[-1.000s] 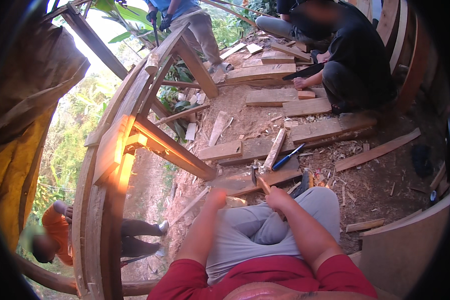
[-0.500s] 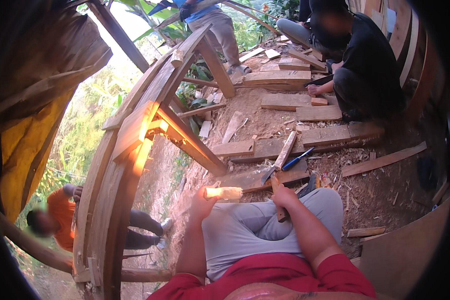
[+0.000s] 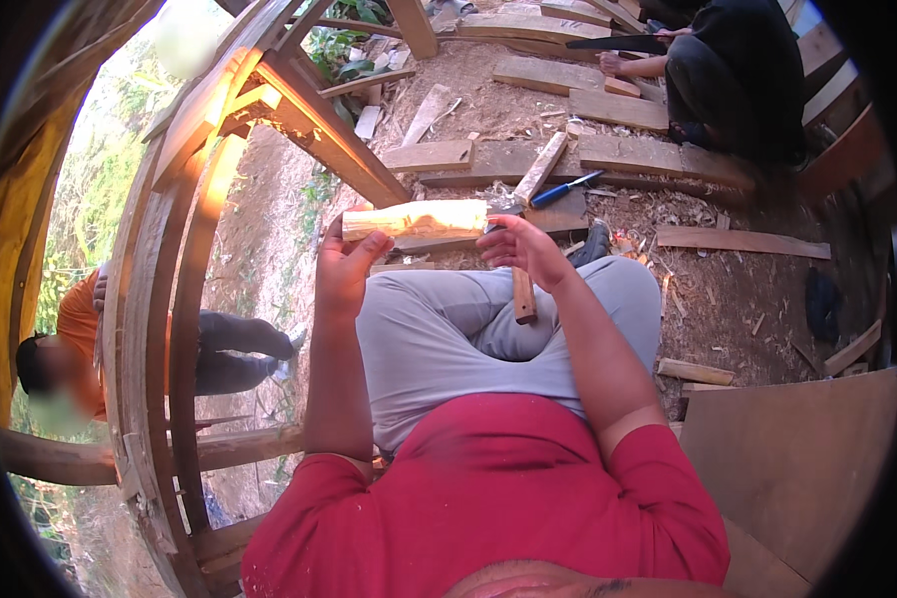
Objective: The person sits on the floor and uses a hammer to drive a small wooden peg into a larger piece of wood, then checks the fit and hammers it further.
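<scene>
My left hand (image 3: 347, 261) grips one end of a short, pale wood piece (image 3: 414, 219), its thumb along the near side. The piece lies level above my lap, brightly lit. At its right end is my right hand (image 3: 524, 249), fingers apart and fingertips close to the wood; whether they touch it I cannot tell. Below that hand, a tool's wooden handle (image 3: 524, 296) rests by my crossed legs; its head is mostly hidden behind the wood piece and hand.
A blue-handled tool (image 3: 565, 189) lies beyond my right hand, by a narrow wood strip (image 3: 541, 167). Planks (image 3: 668, 159) and shavings cover the ground. A crouching person (image 3: 738, 80) handles a dark saw (image 3: 618, 44). A timber frame (image 3: 140, 299) stands left, a person in orange (image 3: 78, 319) behind it.
My right hand has let go of the tool's handle and moved to the wood piece's right end. My left hand has turned the piece. The view has tilted down.
</scene>
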Tool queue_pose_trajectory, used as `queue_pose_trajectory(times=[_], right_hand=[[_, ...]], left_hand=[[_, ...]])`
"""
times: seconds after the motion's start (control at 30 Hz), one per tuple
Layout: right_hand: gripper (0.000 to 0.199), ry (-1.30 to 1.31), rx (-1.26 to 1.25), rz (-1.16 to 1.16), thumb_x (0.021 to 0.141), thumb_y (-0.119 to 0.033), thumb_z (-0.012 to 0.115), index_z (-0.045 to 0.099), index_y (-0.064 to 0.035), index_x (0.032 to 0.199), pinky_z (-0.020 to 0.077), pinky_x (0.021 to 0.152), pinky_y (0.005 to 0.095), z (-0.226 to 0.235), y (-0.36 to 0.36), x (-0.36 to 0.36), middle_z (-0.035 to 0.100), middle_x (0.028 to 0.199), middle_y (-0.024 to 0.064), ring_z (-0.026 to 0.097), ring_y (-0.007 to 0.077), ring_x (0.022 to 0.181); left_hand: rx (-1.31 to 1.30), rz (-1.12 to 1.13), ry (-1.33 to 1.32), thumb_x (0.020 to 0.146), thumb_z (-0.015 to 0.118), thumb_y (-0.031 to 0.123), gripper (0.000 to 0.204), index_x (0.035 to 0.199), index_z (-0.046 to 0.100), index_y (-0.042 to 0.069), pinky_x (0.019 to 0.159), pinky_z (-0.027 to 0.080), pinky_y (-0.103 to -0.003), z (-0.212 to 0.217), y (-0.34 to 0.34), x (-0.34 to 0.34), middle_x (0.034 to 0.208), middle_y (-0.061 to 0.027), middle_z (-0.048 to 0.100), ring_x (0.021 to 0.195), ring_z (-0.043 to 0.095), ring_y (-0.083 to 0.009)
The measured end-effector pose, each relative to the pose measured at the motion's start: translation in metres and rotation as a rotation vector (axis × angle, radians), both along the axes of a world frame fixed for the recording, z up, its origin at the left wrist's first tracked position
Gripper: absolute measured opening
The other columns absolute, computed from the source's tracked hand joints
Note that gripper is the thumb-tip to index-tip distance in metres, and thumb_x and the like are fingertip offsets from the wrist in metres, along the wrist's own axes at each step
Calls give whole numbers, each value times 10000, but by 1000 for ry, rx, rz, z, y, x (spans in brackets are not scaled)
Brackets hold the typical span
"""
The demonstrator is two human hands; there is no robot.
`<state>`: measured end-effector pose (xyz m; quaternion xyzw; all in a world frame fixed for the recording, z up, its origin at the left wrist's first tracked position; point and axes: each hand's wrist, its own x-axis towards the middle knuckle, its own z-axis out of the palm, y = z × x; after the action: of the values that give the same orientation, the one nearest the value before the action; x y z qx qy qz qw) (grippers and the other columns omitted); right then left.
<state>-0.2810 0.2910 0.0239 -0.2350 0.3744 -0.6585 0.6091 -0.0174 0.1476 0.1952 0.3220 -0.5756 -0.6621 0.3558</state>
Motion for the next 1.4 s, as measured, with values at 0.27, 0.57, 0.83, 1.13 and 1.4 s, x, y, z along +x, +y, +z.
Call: queue_pose_trajectory(times=[0.27,0.57,0.83,1.13,1.4], right_hand=[[601,-32,-13,-154,1021,-291,761,454,-48,1478,623,797,369,0,8,-3,718,1114,133,751,217,884],[414,445,100,-386,994,-263,787,642,-25,1300,548,694,301,2,-2,3,675,956,43,642,117,744],[228,919,-114,-511,925,-210,820,810,-101,1125,533,654,315,45,10,31,698,911,64,634,160,677],[173,946,-72,-523,928,-186,806,812,-57,1044,532,648,328,35,7,31,732,881,94,656,190,677],[169,973,83,-709,931,-135,797,807,-27,1061,567,716,313,16,0,-3,765,875,89,707,166,758]], left_hand=[[-204,-115,-98,937,778,-61,521,1423,595,-18,1015,563,-294,-22,36,-38,1268,-90,708,1155,683,-147],[-398,-114,-176,939,807,-6,420,1322,636,-42,988,600,-323,-29,51,-55,1265,-129,715,1148,705,-186],[-580,-152,-402,929,844,75,356,1236,699,-31,877,610,-299,-29,58,-61,1116,-111,770,1030,737,-152],[-566,-143,-472,923,848,82,364,1228,692,-43,859,609,-296,-44,55,-61,1097,-114,769,994,736,-147],[-171,62,-265,961,835,146,354,1199,654,-44,806,608,-279,-47,30,-49,1028,-78,747,875,721,-124]])
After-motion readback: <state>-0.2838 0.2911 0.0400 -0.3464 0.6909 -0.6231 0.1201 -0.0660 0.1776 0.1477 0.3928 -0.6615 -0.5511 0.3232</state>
